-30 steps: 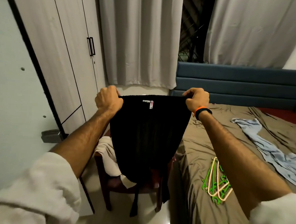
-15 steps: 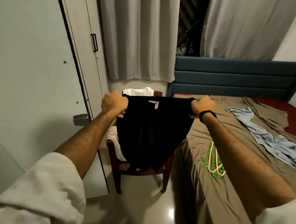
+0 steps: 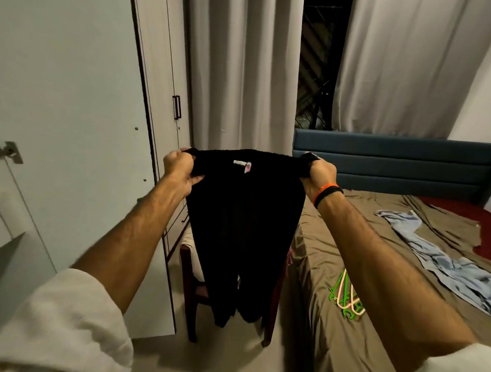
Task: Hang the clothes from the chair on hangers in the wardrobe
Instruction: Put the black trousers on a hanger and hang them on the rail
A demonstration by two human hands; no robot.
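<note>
A black garment point(image 3: 242, 231) with a small white and pink label at its top edge hangs stretched out in front of me. My left hand point(image 3: 180, 166) grips its top left corner and my right hand point(image 3: 319, 172) grips its top right corner. Behind and below it stands a dark wooden chair point(image 3: 189, 291), mostly hidden, with a cream cloth point(image 3: 190, 241) still draped on it. Green and pale hangers point(image 3: 346, 297) lie in a pile on the bed. The open wardrobe door point(image 3: 68, 119) fills the left side.
A bed with a brown sheet point(image 3: 344, 347) and a blue headboard point(image 3: 396, 162) takes up the right side, with a light blue garment point(image 3: 447, 267) spread on it. Closed wardrobe doors point(image 3: 164, 76) and grey curtains point(image 3: 242, 66) stand behind the chair.
Both hands have raised the black garment higher, so it now hangs free of the chair seat. My view has shifted left, and more of the open wardrobe door shows.
</note>
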